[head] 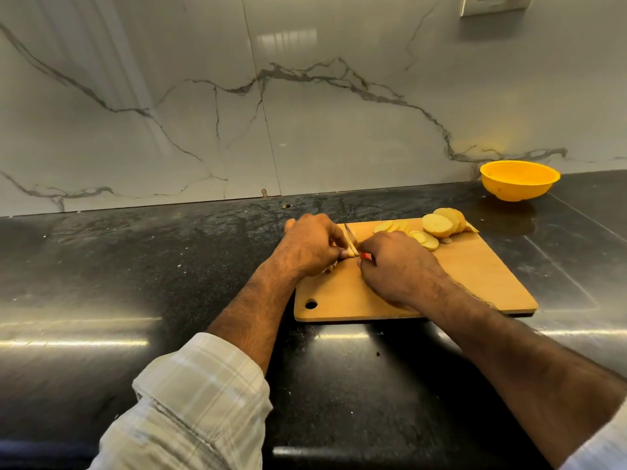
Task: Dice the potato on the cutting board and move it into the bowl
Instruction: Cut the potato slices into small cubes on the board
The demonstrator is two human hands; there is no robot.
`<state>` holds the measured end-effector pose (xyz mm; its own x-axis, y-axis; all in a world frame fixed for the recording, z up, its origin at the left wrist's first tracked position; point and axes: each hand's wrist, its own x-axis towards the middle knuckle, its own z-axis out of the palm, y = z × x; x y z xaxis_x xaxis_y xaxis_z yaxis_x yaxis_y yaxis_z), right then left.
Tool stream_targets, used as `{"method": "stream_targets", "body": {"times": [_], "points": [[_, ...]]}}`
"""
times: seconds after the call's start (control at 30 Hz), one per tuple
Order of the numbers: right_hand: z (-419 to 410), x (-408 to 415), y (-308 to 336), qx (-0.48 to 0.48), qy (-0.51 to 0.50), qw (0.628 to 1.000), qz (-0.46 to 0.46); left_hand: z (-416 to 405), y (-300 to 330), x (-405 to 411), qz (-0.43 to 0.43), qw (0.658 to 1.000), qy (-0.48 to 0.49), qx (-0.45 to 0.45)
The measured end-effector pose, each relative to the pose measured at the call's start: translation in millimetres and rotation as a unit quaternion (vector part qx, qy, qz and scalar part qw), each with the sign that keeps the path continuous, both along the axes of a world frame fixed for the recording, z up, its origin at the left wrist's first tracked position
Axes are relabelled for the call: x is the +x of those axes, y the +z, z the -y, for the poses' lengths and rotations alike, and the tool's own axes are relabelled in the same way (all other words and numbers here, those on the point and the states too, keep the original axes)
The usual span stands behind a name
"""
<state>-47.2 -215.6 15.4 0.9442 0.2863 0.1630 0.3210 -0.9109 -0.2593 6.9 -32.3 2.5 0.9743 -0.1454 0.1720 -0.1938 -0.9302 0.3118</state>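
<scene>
A wooden cutting board (468, 286) lies on the black counter. At its far left, my left hand (310, 244) pinches a small stack of potato strips (353, 250) against the board. My right hand (397, 266) grips a knife by its red handle (365, 256); the blade (349, 232) stands right beside the left fingertips, on the strips. Several round potato slices (425, 239) and a larger uncut potato piece (441, 223) lie at the board's far edge. The yellow bowl (519, 179) stands at the back right, apart from the board.
A marble-patterned wall rises behind the glossy black counter (135, 273). A wall socket plate (493, 3) sits at the top right. Small crumbs dot the counter near the board.
</scene>
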Motion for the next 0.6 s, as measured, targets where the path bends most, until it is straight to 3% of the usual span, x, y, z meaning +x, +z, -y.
{"method": "stream_targets", "body": {"times": [0.6], "points": [[-12.0, 12.5, 4.0, -0.046, 0.003, 0.997, -0.065, -1.7, -3.1, 6.6, -0.019, 0.997, -0.010, -0.068]]}}
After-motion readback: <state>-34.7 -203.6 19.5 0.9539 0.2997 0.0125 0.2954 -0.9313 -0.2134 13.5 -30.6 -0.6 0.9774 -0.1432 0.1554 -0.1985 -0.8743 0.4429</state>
